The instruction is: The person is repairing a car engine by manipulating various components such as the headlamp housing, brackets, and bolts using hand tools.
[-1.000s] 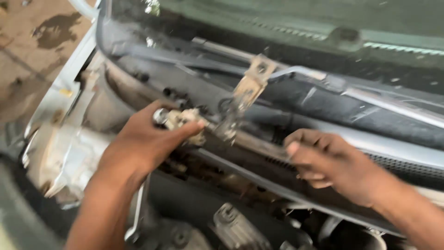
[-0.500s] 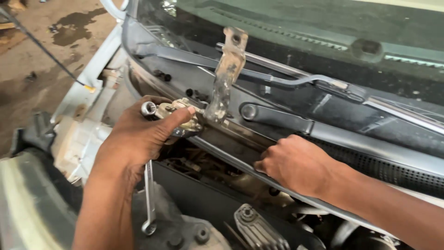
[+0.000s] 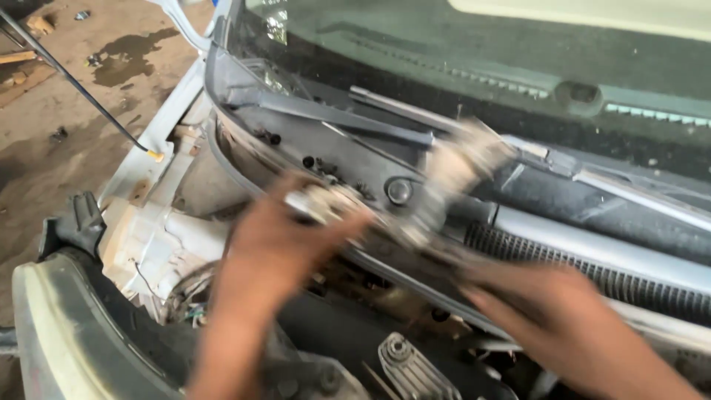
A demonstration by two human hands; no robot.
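Motion blur smears both hands. My left hand [image 3: 285, 244] is closed around the pale, rusty end of a metal wiper linkage [image 3: 337, 207], just below the black cowl panel [image 3: 296, 141] of a car. The linkage's flat bracket [image 3: 463, 159] sticks up to the right, in front of the windscreen base. My right hand [image 3: 552, 318] lies at the lower right, on the end of the linkage's long rod [image 3: 415, 259]. Its grip is too blurred to read.
The windscreen [image 3: 444, 59] fills the top, with a black wiper arm [image 3: 348, 118] lying along its base. A ribbed cowl grille [image 3: 592, 278] runs right. A thin bonnet prop rod [image 3: 74, 85], whitish body parts [image 3: 148, 244] and a strut mount [image 3: 407, 367] surround the open bay.
The view has shifted, so the hands sit lower in the frame. The bracket has swung from upright to the right. Both hands and the linkage are moving fast.
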